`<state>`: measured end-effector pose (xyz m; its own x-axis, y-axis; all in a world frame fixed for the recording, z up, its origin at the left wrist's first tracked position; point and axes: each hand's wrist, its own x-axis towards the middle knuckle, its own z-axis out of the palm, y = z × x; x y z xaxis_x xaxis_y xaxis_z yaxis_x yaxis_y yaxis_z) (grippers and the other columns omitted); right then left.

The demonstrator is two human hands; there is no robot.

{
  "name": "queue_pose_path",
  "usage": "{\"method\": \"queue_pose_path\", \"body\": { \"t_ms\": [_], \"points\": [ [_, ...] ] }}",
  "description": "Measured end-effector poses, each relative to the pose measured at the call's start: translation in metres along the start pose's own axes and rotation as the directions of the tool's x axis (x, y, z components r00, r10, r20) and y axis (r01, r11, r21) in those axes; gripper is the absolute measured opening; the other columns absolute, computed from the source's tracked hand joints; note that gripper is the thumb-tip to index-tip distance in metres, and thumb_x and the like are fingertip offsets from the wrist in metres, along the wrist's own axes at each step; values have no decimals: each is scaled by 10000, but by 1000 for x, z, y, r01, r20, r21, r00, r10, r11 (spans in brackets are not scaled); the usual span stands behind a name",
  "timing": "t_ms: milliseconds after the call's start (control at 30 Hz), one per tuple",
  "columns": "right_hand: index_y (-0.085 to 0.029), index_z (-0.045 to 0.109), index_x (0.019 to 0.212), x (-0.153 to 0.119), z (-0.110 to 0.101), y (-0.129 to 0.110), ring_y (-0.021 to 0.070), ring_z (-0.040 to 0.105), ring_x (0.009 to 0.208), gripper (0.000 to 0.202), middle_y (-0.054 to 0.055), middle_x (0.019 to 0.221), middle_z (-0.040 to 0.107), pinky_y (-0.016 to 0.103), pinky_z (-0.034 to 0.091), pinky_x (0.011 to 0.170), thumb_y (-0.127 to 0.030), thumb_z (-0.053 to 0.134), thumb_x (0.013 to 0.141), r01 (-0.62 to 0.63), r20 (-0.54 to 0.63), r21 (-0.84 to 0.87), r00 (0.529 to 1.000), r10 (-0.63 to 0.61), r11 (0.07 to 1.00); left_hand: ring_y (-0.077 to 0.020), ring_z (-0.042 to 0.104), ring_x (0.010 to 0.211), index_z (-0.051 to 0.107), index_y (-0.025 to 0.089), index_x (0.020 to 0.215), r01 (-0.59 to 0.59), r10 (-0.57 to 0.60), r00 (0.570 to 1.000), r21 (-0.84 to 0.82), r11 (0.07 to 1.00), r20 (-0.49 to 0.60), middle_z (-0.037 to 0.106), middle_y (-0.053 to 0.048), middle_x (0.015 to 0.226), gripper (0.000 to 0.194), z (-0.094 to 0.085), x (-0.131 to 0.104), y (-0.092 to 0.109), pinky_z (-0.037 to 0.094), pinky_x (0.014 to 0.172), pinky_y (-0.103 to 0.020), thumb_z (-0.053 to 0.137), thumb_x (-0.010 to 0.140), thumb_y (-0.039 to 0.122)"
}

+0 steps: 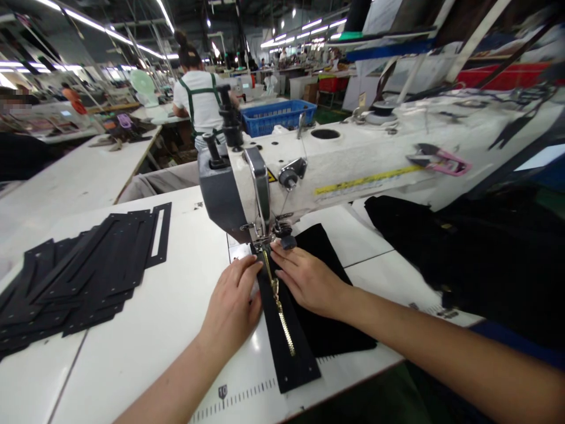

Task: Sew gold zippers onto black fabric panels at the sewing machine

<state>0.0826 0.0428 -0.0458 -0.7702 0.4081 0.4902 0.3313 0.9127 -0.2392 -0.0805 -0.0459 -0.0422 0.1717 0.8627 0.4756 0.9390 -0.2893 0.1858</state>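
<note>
A long black strip (pixel 300 370) with a gold metal zipper (pixel 285 327) along its middle lies under the presser foot (pixel 263 242) of a sewing machine (pixel 353 174). The zipper's gold pull sits partway along the teeth. My left hand (pixel 233 297) touches the strip's left edge, fingers extended toward the foot. On the other side, my right hand (pixel 311 280) lies with its fingers stretched out over the strip, tips close to the foot. Both hands are open. Beneath my right hand and beside the strip is a larger black fabric piece (pixel 339 327).
Slotted black pieces (pixel 101 265) are piled on the table (pixel 145 359) at left. Dark fabric (pixel 494 253) is heaped at right. Pink-handled thread snips (pixel 441 160) rest on the machine arm. Behind stand a blue crate (pixel 280 118) and a person in a white shirt (pixel 198 100).
</note>
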Motion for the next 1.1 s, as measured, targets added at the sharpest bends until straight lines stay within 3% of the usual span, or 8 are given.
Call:
{"method": "queue_pose_path", "body": {
  "t_ms": [133,367,567,800,967,1100],
  "points": [
    [31,497,1178,-4,11,6,242,380,1225,380,198,1236,502,395,323,1040,-159,342,887,13,54,36,998,-15,999,-258,528,1062,568,91,1039,-149,149,989,-24,989,22,562,-161,1140,265,3,2,-7,482,887,-437,421,818,87],
    [45,511,1160,-2,4,12,240,397,1217,381,222,1230,499,389,325,1040,-145,341,878,40,81,54,996,-44,998,-266,583,990,623,74,939,-279,279,959,-4,960,41,625,-163,1041,211,-1,10,-10,520,833,-432,454,814,97],
    [48,508,1160,-3,5,15,242,387,1226,379,228,1239,489,392,320,1041,-146,349,876,64,96,40,993,-68,997,-244,620,903,633,86,878,-269,268,963,26,963,19,646,-145,999,191,1,11,-9,527,813,-437,460,799,93],
    [2,502,1172,-3,4,16,231,386,1227,364,202,1249,490,417,345,1022,-166,351,887,87,112,26,990,-89,996,-225,596,965,621,115,909,-220,220,974,-5,975,56,636,-122,1027,207,2,8,-8,478,894,-451,449,799,86],
    [22,519,1143,2,6,21,248,450,1166,354,211,1199,523,408,377,993,-158,357,885,114,76,19,990,-115,993,-234,588,961,620,113,908,-212,211,977,11,977,39,631,-135,1015,211,2,10,-8,485,878,-448,442,799,88],
    [-32,540,1124,4,2,24,233,456,1149,313,193,1185,529,395,400,960,-148,379,882,151,29,68,988,-154,986,-246,579,962,615,97,902,-207,207,978,45,977,15,636,-130,975,210,2,12,-7,495,856,-421,437,792,84]
  ]
}}
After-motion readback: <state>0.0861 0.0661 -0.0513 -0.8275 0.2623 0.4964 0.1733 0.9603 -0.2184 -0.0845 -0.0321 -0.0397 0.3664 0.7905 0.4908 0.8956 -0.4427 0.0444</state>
